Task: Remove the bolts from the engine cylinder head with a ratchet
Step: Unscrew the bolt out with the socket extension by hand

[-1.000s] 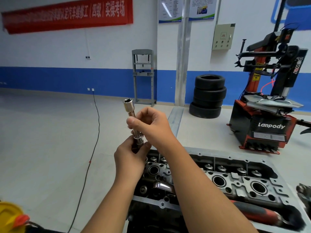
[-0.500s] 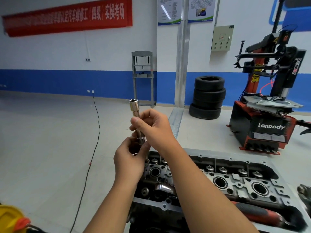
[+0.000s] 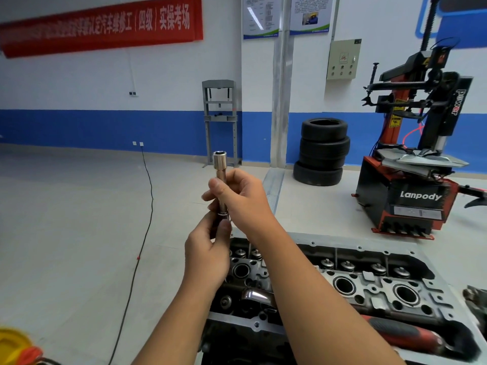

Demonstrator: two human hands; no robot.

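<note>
- The cylinder head [image 3: 369, 283] sits low in the view, its top face open and showing round bores, valve tops and small bolt holes.
- Both hands are raised above the near-left end of the cylinder head, holding a long chrome socket extension [image 3: 220, 185] upright with its open socket end on top.
- The right hand [image 3: 237, 198] has its fingers and thumb curled round the middle of the extension shaft, just below the socket end.
- The left hand [image 3: 208, 254] grips the lower end of the tool from underneath, thumb pressed at the joint under the shaft; what it holds there is mostly hidden by its fingers.
- The two hands nearly touch at that joint.
- A chrome curved part [image 3: 257, 296] lies on the cylinder head, under the right forearm.
- A red and black handle [image 3: 403, 333] lies along the near edge of the cylinder head, to the right of that forearm.
- Beyond the cylinder head, a stack of black tyres [image 3: 322, 151] stands by the blue-banded wall.
- To the right of the cylinder head's far edge stands a red and black tyre changer [image 3: 411, 164] marked "Lanpody".
- A black cable [image 3: 143, 225] runs across the floor left of the cylinder head.
- A yellow object [image 3: 13, 346], blurred, shows at the lower left corner.
</note>
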